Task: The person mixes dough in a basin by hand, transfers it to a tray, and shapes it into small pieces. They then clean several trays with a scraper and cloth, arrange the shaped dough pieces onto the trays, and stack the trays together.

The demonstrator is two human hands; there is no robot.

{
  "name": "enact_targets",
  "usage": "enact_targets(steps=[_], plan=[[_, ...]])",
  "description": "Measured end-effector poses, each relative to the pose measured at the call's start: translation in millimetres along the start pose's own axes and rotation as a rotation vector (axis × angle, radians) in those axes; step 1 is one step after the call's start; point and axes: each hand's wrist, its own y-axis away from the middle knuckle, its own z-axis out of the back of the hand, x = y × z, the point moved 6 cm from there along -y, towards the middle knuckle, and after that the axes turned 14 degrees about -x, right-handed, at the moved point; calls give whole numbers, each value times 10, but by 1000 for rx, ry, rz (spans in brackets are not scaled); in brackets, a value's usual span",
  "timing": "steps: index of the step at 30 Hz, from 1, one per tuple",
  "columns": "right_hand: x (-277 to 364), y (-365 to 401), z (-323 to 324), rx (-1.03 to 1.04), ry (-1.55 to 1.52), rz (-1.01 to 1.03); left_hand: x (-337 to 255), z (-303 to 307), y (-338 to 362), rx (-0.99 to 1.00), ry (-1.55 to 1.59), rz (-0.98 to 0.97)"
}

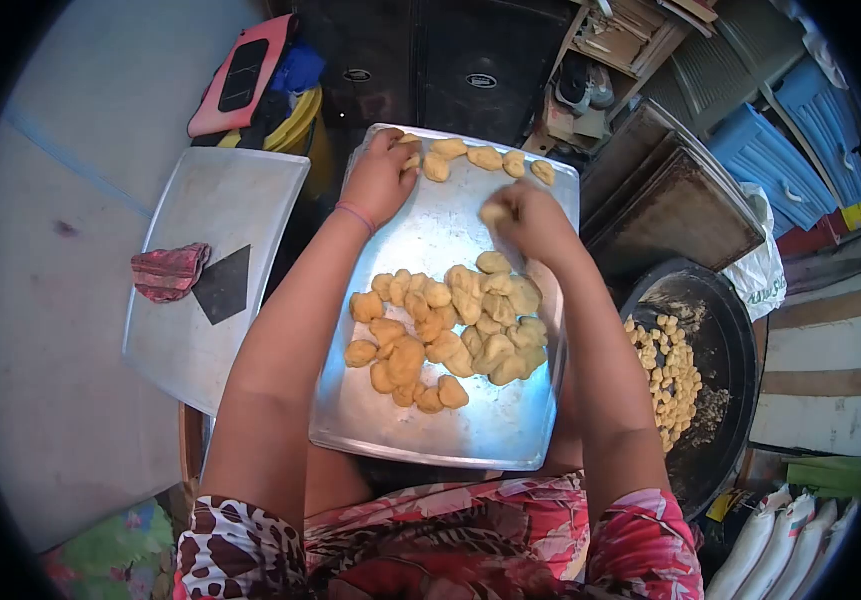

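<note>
Steel tray (pixel 420 420) fills frame centre, dough heap (pixel 450 335) at its middle. Second tray (pixel 210 240) at left, dark pan (pixel 720 340) at right. Left hand (pixel 380 178) on tray's upper-left edge, touching end of dough row (pixel 485 158); cannot tell its grip. Right hand (pixel 535 222), upper centre, grip clenched on dough lump (pixel 495 212).

Well left of the grip I see a bare metal tray (pixel 250 195) with a crumpled red cloth (pixel 168 272) lying on it just beside a dark triangle (pixel 225 285), and beyond that tray a pink-and-black flat case (pixel 240 75). Right of the grip and nearer to me sits a dark round pan (pixel 725 330) holding many small pale pieces (pixel 670 375). Stacked dark baking trays (pixel 680 200) lie further out, a white plastic bag (pixel 765 270) touching them, and black cabinets (pixel 450 70) stand beyond the grip.
</note>
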Motion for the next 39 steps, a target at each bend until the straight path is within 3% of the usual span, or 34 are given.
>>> enact_targets(steps=[2,6,8,9,11,13,15,16,17,19,21,23,25,27,28,30,31,33,34,35,37,39], plan=[[-3,-166,25,-266,-84,-64,-173,11,21,-52,-115,-53],[58,-232,-37,-340,-164,-68,-430,1,101,-35,-272,-274],[270,-20,94,-171,115,-26,-429,-42,62,60,-263,-240],[232,100,101,-166,116,-25,-403,-90,62,152,-249,-202],[154,409,-115,325,-14,46,-410,-133,51,148,-258,-208],[67,395,-15,344,-110,41,-488,-199,48,141,-262,-232],[-151,224,102,158,-179,-103,-619,-143,62,-40,-233,-299],[-188,113,194,-48,-117,-109,-659,-162,55,-39,-237,-300],[-242,28,101,-47,-122,-109,-746,-209,68,-9,-184,-361],[-386,-67,144,-451,-332,-155,-816,-289,80,27,-130,-423],[-388,-13,127,-378,-315,-189,-709,-419,10,128,-263,-324],[-117,192,289,-339,-30,-92,-749,-393,-40,173,-281,-304],[27,482,334,-213,-64,-31,-762,-409,-22,219,-296,-280],[163,779,123,231,-211,170,-920,-352,58,46,-133,-358],[101,783,175,228,-209,165,-954,-394,88,48,-128,-361],[-150,709,275,209,-373,-108,-1101,-495,193,136,-62,-491],[-314,671,276,159,-504,-393,-1139,-498,189,131,-65,-488],[-514,492,349,-262,-611,-320,-1139,-595,176,317,-141,-370],[-449,428,407,-418,-535,-184,-1163,-590,163,339,-155,-352],[-517,394,363,-421,-537,-181,-1177,-569,179,338,-158,-355],[-345,340,352,-482,51,181,-1130,-410,161,149,-162,-336],[-362,337,374,-505,136,203,-821,-219,74,-27,-262,-228]])
